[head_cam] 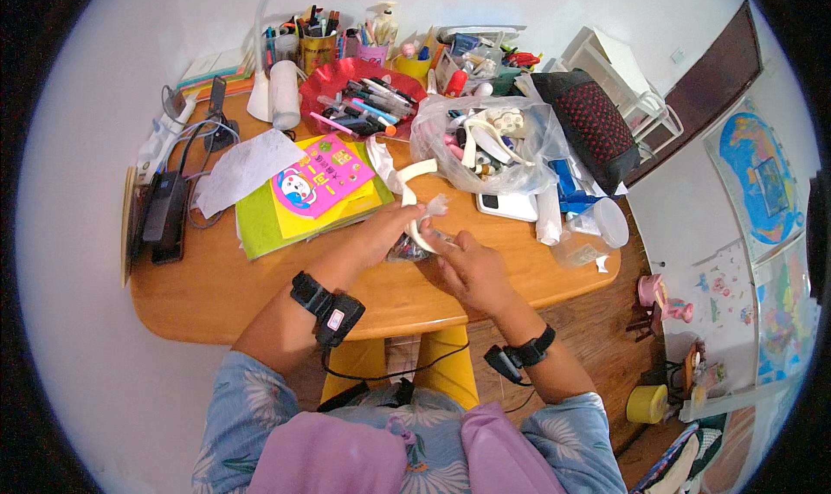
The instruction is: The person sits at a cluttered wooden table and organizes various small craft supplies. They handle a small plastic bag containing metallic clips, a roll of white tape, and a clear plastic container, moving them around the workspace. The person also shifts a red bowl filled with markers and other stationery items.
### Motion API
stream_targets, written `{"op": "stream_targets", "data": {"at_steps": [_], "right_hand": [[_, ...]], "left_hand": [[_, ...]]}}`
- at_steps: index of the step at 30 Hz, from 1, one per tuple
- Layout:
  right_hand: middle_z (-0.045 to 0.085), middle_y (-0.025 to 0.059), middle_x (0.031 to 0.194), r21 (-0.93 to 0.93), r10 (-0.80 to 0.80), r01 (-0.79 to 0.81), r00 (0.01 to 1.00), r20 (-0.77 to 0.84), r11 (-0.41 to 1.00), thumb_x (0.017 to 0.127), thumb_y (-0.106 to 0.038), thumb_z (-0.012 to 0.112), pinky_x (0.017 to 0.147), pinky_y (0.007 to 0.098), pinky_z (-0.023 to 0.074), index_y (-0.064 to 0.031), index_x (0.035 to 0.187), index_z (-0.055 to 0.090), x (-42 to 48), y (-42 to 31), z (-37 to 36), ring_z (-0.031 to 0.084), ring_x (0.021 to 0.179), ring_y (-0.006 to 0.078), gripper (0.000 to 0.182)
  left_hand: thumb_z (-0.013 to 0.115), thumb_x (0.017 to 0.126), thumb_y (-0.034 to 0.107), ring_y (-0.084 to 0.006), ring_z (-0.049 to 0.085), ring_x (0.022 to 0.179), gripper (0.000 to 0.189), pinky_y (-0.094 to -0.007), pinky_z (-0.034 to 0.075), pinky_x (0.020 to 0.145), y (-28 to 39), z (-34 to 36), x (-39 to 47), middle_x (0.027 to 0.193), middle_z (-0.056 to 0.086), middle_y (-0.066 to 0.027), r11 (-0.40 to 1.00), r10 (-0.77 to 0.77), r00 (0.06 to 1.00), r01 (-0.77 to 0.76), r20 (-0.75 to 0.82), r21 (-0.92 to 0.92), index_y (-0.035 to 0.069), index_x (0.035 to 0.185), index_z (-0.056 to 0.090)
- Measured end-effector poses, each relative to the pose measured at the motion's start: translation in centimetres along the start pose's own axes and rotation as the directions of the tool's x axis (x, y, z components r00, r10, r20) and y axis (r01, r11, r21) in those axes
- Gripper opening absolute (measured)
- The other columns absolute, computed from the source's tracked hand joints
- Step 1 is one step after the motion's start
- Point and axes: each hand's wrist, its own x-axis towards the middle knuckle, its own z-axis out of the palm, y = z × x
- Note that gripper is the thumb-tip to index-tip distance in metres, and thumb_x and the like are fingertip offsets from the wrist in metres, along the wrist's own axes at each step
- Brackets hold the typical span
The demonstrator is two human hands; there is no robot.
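My left hand [389, 228] grips a curved white band [409, 199] near the middle of the wooden table. The band's upper end curls to the right, and its lower end reaches my right hand [471, 260], whose fingers close on it. Directly under the fingers lies a small clear plastic bag [409, 251] with small dark and coloured pieces inside; its gathered top sticks up between the hands. What the band is made of, I cannot tell. Behind the hands stands an open plastic bag [432, 130] holding a white strap and assorted small items.
A red tray [311, 82] of pens stands at the back. Books [260, 228] and a paper sheet [250, 169] lie left, beside a black power adapter [165, 215]. To the right are a white device [509, 206], a clear jar [584, 234] and a black-and-red pouch [587, 127].
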Motion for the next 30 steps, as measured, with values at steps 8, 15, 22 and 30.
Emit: {"op": "stream_targets", "data": {"at_steps": [8, 15, 22, 30], "right_hand": [[0.063, 0.0024, 0.085, 0.777, 0.506, -0.455, 0.837, 0.207, 0.435, 0.091, -0.01, 0.063, 0.065, 0.0198, 0.0436, 0.0004, 0.101, 0.062, 0.4, 3.9, 1.7, 0.057, 0.072, 0.0109, 0.015], [0.063, 0.0026, 0.082, 0.915, 0.467, -0.4, 0.819, 0.333, 0.05, 0.089, -0.003, 0.062, 0.056, 0.0218, 0.0479, -0.0036, 0.103, 0.058, 4.1, 4.1, 0.6, 0.058, 0.061, 0.0098, 0.014], [0.063, 0.0032, 0.093, 0.829, 0.35, -0.281, 0.93, 0.112, 0.483, 0.086, 0.0, 0.063, 0.075, 0.026, 0.0497, -0.001, 0.107, 0.059, 3.3, 0.7, -0.1, 0.06, 0.083, 0.0119, 0.022], [0.064, 0.0153, 0.097, 0.392, -0.234, 0.244, 0.969, -0.075, 0.887, 0.076, -0.001, 0.063, 0.073, 0.04, 0.05, -0.0071, 0.104, 0.059, 4.7, 0.6, -3.2, 0.062, 0.086, 0.0363, 0.029]], "left_hand": [[0.055, 0.097, 0.027, -0.0117, 0.061, 0.09, 0.029, -0.0274, 0.048, 0.082, -1.2, -0.2, 0.9, 0.101, 0.065, -0.0039, 0.99, 0.042, 0.984, -0.065, 0.174, 0.129, 0.003, 0.11, 0.061], [0.052, 0.097, 0.037, -0.0116, 0.058, 0.087, 0.035, -0.0277, 0.049, 0.078, 1.3, 1.1, -1.1, 0.098, 0.063, -0.0022, 0.899, -0.051, 0.984, -0.03, 0.173, 0.437, 0.006, 0.111, 0.06], [0.059, 0.09, 0.023, -0.0148, 0.059, 0.079, 0.028, -0.0319, 0.049, 0.07, 0.8, 1.9, -1.4, 0.09, 0.065, -0.0066, 0.817, 0.098, 0.981, -0.175, 0.167, 0.55, 0.001, 0.107, 0.061], [0.063, 0.087, 0.02, -0.0207, 0.062, 0.092, 0.025, -0.0343, 0.049, 0.083, -0.4, 0.6, -0.5, 0.095, 0.066, -0.0103, 0.497, 0.277, 0.873, -0.487, 0.4, 0.718, 0.004, 0.106, 0.062]]}}
